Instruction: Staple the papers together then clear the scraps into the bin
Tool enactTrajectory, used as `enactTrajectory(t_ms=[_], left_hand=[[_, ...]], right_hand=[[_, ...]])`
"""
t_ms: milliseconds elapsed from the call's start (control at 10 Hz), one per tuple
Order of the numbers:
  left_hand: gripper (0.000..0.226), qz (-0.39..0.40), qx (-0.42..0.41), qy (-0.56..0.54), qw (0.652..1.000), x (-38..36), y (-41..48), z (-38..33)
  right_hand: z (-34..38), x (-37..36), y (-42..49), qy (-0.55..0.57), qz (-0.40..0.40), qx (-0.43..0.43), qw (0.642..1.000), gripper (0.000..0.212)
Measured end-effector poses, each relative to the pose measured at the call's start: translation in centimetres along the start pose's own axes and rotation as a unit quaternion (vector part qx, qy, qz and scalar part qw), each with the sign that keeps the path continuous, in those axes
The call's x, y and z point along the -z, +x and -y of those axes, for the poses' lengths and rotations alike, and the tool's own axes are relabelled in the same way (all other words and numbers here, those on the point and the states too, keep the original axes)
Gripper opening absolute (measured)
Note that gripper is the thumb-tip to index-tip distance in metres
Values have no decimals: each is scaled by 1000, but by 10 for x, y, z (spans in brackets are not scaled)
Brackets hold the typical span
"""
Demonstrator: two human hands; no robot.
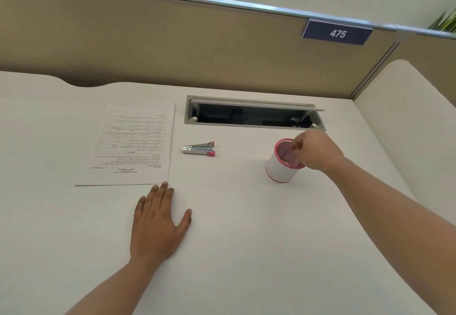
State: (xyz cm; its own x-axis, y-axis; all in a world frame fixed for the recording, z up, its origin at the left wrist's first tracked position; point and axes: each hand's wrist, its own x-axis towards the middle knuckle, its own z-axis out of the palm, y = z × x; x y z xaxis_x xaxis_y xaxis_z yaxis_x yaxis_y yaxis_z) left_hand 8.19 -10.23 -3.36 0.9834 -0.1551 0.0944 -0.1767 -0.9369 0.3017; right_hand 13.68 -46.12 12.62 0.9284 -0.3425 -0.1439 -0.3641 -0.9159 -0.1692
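The printed papers (130,146) lie flat on the white desk (246,216), left of centre. A small silver stapler with red ends (199,148) rests on the desk to their right, untouched. The bin, a small white cup with a red rim and mesh lining (280,165), stands further right. My right hand (314,151) hovers over the bin's mouth with its fingertips bunched and pointing down into it; no scrap shows between them. My left hand (158,220) lies flat on the desk, fingers straight, fingertips just at the papers' near right corner.
An open cable hatch (254,115) is sunk into the desk behind the stapler and bin. A tan partition (172,43) with a "475" label (337,33) walls off the back. The desk edge curves away on the right.
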Motion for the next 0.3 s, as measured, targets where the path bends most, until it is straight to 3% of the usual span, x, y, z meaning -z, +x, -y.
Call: enactTrajectory(t_ms=[200, 300], left_hand=[[77, -9, -4, -8, 1000, 0, -1, 1], [77, -9, 1, -17, 1000, -2, 0, 0]], right_hand=[[0, 0, -10, 57, -84, 12, 995, 21], [14, -3, -22, 116, -180, 70, 974, 19]])
